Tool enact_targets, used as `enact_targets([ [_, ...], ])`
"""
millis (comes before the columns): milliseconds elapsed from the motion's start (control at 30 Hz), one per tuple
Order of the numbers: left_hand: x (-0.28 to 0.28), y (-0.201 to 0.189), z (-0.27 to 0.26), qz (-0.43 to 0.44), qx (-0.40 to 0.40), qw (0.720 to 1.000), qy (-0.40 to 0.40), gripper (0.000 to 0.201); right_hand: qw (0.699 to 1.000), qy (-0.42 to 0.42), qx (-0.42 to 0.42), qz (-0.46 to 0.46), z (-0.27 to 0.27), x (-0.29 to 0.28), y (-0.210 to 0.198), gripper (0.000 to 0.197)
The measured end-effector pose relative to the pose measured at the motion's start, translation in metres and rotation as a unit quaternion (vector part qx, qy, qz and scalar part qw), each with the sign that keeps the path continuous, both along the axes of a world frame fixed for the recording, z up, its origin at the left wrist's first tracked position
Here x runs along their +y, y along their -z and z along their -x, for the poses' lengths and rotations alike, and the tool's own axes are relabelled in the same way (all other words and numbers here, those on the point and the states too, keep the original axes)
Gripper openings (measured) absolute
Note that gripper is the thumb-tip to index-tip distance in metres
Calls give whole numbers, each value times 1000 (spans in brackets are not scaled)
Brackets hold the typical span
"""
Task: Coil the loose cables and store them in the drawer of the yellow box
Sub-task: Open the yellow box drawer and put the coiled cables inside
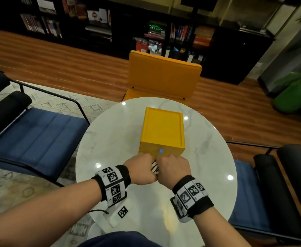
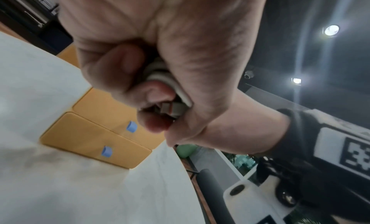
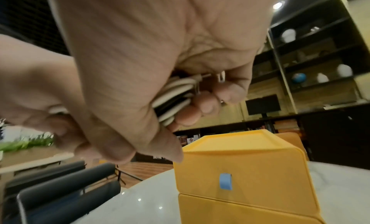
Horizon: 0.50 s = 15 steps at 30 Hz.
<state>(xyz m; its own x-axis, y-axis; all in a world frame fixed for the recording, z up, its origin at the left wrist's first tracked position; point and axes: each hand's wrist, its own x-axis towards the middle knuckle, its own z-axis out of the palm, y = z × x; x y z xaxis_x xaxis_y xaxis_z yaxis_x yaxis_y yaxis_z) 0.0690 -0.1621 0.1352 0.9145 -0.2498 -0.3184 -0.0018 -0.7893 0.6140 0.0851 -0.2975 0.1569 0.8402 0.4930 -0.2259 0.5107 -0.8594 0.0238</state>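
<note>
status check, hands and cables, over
Left hand and right hand both grip the coiled cables. Yellow box drawers shut. Nothing in the way.

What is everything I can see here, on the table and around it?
Cables: one coiled bundle, black and white, gripped between both hands in front of the box.
Box: one, yellow, middle of the table, two closed drawers.
Drawer tabs: two, blue, one on each drawer front.
Table: one, round, white marble look.
Chairs: one yellow across the table, blue-cushioned black ones on both sides.
Bookshelves: dark, along the far wall, holding books.
Rug: one, pale patterned, on the wooden floor at left.
Left hand: one, curled round the cables.
Right hand: one, curled round the cables.
</note>
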Motion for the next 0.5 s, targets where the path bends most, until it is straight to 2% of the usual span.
enact_targets([
  [100, 5, 7, -3, -14, 8, 999, 31, 18, 998, -60, -21, 13, 7, 4, 13, 45],
  [200, 13, 12, -3, -22, 20, 999, 39, 13, 994, -105, -27, 28, 20, -3, 23, 88],
  [233, 16, 12, -2, -24, 24, 999, 37, 12, 992, -122, -28, 15, 25, -7, 25, 90],
  [300, 19, 15, 2, -26, 25, 998, 47, 13, 987, -153, -27, -25, 32, -15, 28, 75],
  [367, 17, 17, 4, -21, 22, 998, 58, 26, 985, -166, -34, -38, 32, -20, 32, 66],
  [500, 13, 22, 6, -5, 60, 996, 59, 29, 984, -171, -32, -34, 32, -29, 45, 64],
])
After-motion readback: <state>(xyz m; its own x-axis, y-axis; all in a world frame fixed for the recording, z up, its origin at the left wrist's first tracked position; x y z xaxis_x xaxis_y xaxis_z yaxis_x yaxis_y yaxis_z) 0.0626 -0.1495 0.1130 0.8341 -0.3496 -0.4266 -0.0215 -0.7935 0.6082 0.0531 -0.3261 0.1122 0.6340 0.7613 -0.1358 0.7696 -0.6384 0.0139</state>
